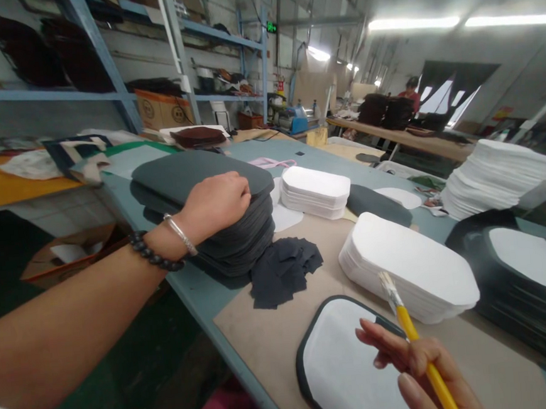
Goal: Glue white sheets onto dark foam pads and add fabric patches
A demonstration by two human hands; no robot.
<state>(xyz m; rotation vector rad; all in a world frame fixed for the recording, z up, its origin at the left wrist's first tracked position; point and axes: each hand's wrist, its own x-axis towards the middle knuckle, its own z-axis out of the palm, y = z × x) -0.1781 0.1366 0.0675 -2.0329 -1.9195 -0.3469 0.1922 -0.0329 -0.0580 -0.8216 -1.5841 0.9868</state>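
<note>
Left hand (220, 199) curled over dark stack (171, 173), grip unclear, arm (84, 333) outstretched, right hand (417, 356) raised, holding yellow-handled brush (407, 323).

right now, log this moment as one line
left hand: at edge of dark stack | right hand: holding yellow brush, bristles up | near right hand: dark-edged white panel | between hands: small dark pieces

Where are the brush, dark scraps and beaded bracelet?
Brush (408, 324): head view, on the yellow handle, just below the bristle end.
Dark scraps (286, 270): head view, on the middle of the pile.
Beaded bracelet (150, 256): head view, on the dark beads.
</note>
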